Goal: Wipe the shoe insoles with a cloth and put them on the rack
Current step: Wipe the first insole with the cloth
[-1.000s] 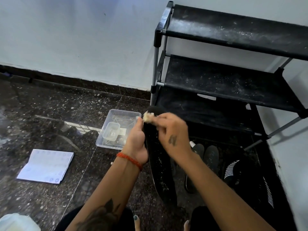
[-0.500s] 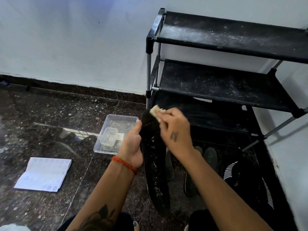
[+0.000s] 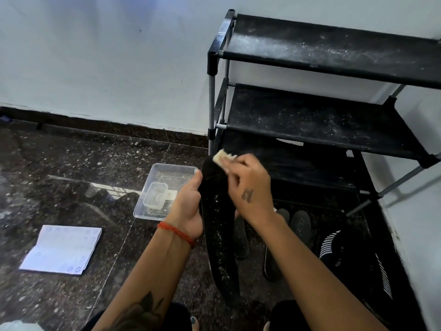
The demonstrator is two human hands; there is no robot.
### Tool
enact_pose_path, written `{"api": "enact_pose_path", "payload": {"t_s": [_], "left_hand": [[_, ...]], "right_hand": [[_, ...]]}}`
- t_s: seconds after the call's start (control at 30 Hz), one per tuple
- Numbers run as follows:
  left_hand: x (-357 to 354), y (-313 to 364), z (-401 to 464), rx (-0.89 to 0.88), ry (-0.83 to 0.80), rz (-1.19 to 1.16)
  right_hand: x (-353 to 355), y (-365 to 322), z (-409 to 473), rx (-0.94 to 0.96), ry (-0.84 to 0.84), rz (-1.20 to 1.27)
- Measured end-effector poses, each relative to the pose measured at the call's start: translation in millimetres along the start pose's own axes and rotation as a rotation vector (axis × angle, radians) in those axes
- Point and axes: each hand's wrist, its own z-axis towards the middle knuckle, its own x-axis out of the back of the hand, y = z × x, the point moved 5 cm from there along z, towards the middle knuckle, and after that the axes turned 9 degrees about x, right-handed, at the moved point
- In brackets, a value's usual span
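My left hand (image 3: 187, 206) grips a long black insole (image 3: 220, 235) by its left edge and holds it upright in front of me; pale specks dot its surface. My right hand (image 3: 250, 187) presses a small beige cloth (image 3: 220, 156) against the insole's top end. Several more dark insoles (image 3: 300, 225) lie on the floor behind it, partly hidden by my right forearm. The black rack (image 3: 322, 120) with dusty shelves stands at the right against the white wall.
A clear plastic tub (image 3: 167, 173) with a smaller container inside sits on the dark speckled floor left of the insole. A folded white paper (image 3: 62, 249) lies farther left. A black shoe with white stripes (image 3: 353, 256) rests under the rack at the right.
The cloth in my right hand has slid up along the insole to its top end. My left hand keeps the same grip. The camera view has shifted slightly.
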Motion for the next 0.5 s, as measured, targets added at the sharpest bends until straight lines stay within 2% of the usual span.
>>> {"api": "enact_pose_path", "payload": {"t_s": [0.07, 0.17, 0.27, 0.33, 0.4, 0.43, 0.5], "left_hand": [[-1, 3, 1, -0.050, -0.009, -0.004], [1, 5, -1, -0.045, -0.015, 0.010], [5, 4, -1, 0.013, -0.004, 0.017], [8, 5, 0, 0.042, 0.011, 0.023], [9, 5, 1, 0.054, 0.021, 0.033], [8, 4, 1, 0.062, 0.021, 0.042], [5, 0, 1, 0.077, 0.005, 0.061]], "right_hand": [[-14, -14, -6, 0.060, -0.131, 0.075], [-20, -11, -9, -0.002, -0.229, 0.195], [-14, 8, -4, -0.057, -0.325, 0.040], [0, 22, -1, -0.130, -0.196, -0.058], [12, 23, -1, -0.167, 0.023, -0.036], [12, 21, 0, -0.163, 0.080, 0.003], [3, 15, 0, -0.151, 0.071, 0.103]]}}
